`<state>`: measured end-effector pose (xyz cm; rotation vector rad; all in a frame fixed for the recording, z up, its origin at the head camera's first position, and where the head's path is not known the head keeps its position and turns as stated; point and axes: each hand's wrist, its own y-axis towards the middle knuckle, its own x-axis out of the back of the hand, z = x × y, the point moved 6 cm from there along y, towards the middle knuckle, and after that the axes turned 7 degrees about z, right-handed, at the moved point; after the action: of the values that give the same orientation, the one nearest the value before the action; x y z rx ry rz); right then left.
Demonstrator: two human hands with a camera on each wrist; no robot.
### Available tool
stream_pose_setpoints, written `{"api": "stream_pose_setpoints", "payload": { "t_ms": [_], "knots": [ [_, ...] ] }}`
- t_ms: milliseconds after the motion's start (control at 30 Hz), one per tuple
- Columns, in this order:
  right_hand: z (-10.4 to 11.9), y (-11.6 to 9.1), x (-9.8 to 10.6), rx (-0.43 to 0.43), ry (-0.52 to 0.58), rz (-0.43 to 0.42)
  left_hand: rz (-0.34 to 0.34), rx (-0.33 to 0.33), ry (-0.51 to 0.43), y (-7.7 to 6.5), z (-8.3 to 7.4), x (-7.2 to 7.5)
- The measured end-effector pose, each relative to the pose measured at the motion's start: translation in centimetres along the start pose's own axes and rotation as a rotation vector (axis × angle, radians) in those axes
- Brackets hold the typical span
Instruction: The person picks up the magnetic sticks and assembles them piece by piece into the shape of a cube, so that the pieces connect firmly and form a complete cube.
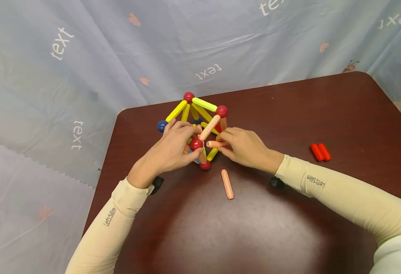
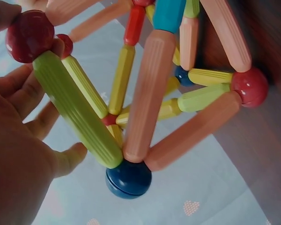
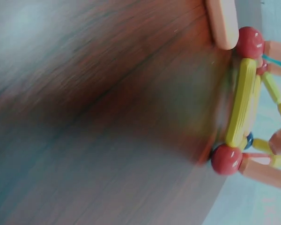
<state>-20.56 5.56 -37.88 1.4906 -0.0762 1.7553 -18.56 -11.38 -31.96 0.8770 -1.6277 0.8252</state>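
Observation:
A frame of magnetic building rods and balls stands on the table's far side. My left hand (image 1: 176, 146) pinches one of its red balls (image 1: 196, 144) between thumb and fingers. In the left wrist view that red ball (image 2: 30, 36) joins a green rod (image 2: 77, 110), which runs to a blue ball (image 2: 129, 179). My right hand (image 1: 245, 146) pinches a loose peach rod (image 1: 215, 144), its free end close to the red ball. A peach rod (image 1: 209, 127) links that ball to another red ball (image 1: 222, 111). My right hand is hard to make out in the right wrist view.
One peach rod (image 1: 227, 184) lies on the brown table (image 1: 255, 228) in front of the frame. Two red rods (image 1: 320, 152) lie side by side at the right. A printed curtain (image 1: 173, 49) hangs behind the table.

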Motion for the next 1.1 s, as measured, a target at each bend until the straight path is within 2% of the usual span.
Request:
{"api": "stream_pose_setpoints", "payload": {
  "t_ms": [500,800,1100],
  "knots": [
    [1.4,0.6,-0.7,0.023,0.003,-0.020,-0.009,-0.079,-0.007,-0.4,0.0,-0.2],
    [1.4,0.5,-0.8,0.024,-0.010,-0.045,-0.020,-0.132,0.108,-0.1,-1.0,-1.2],
    [1.5,0.8,-1.5,0.009,0.011,-0.037,-0.099,-0.114,0.204,-0.2,-1.4,-1.5]
  ]
}}
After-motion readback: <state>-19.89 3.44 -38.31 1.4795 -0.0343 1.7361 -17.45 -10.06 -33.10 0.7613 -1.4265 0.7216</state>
